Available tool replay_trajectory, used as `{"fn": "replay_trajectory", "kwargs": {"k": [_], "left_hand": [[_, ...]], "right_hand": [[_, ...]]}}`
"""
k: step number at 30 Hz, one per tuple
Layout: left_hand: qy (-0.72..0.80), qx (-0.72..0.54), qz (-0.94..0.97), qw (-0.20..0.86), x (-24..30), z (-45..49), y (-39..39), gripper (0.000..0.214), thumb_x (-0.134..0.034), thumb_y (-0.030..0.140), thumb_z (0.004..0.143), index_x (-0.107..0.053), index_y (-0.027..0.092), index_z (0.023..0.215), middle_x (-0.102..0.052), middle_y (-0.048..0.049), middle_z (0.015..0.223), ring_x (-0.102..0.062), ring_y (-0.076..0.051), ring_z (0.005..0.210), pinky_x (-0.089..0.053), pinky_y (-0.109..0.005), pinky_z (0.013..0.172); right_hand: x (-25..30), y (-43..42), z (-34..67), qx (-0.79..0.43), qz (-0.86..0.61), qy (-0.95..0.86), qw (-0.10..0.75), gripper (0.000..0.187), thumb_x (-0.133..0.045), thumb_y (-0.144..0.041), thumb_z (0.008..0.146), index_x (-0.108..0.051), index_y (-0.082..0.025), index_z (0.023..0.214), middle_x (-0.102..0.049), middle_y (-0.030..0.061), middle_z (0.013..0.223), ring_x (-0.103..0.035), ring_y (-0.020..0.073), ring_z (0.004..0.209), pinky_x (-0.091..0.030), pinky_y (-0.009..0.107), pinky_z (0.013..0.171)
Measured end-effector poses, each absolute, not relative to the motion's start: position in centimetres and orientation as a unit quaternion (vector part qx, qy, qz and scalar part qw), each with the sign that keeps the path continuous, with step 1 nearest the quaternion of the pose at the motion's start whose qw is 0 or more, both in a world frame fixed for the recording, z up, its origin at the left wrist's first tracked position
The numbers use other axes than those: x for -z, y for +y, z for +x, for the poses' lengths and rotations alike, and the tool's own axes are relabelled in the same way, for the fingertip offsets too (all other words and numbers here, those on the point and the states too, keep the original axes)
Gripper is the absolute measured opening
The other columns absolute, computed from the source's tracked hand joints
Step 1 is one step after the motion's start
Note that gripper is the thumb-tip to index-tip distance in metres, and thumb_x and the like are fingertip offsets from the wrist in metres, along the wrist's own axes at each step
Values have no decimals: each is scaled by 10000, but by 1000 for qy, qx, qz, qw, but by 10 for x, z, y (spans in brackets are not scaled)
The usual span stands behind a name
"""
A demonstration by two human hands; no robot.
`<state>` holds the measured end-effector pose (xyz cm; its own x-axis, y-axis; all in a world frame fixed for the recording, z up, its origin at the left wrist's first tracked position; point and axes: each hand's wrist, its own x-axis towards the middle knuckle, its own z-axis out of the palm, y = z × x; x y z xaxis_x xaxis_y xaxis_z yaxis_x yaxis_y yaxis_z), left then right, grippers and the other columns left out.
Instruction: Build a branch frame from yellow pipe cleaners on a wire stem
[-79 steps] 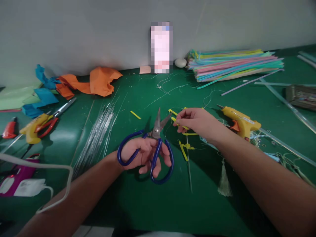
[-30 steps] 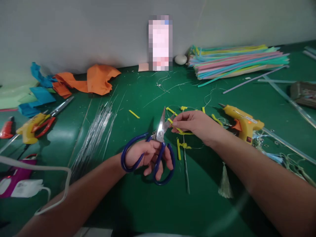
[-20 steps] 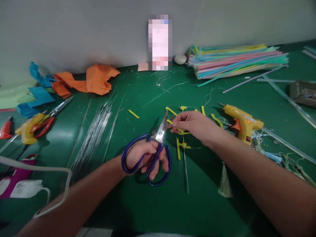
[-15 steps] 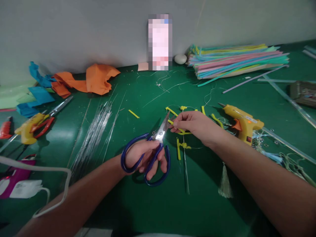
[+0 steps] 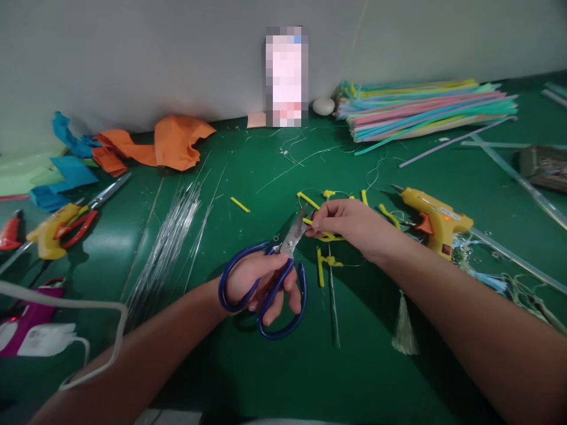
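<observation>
The strip point(image 5: 307, 221) meets the scissors point(image 5: 289, 244) near their tips, pinched between the right hand's point(image 5: 343, 221) thumb and fingers. Left hand point(image 5: 254, 274): fingers curled through the scissors. I judge 2 risks: a loose pinch lets the strip twist; close cutting nicks skin. I cannot tell whether it lies between both blades; its other end is hidden.

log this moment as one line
left hand: holding blue-handled scissors | right hand: pinching yellow strip | blades: at strip's end
</observation>
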<state>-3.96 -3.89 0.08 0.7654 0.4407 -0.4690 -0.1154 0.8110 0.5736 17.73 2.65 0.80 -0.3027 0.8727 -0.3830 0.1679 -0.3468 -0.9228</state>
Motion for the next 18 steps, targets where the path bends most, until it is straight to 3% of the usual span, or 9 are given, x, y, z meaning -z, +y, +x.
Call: {"fn": "replay_trajectory", "kwargs": {"k": [10,18], "left_hand": [[334,-150,293,883,-7,-38,-38,451,-516,525,900,-527,128,685,-707,-103,660,-539,-95,309,-139,-167,262],[362,-169,308,864,-3,-41,-40,436,-484,504,933,-468,164,661,-649,-50,552,-432,-73,245,-204,-177,251]], "right_hand": [[-9,26,176,-647,-517,-482,286,208,-668,-94,724,-634,-224,565,-737,29,700,-709,151,714,-559,259,711],[-5,27,176,-651,-519,-480,276,204,-724,-157,719,-617,-237,565,-748,32,711,-721,177,748,-589,300,751]]}}
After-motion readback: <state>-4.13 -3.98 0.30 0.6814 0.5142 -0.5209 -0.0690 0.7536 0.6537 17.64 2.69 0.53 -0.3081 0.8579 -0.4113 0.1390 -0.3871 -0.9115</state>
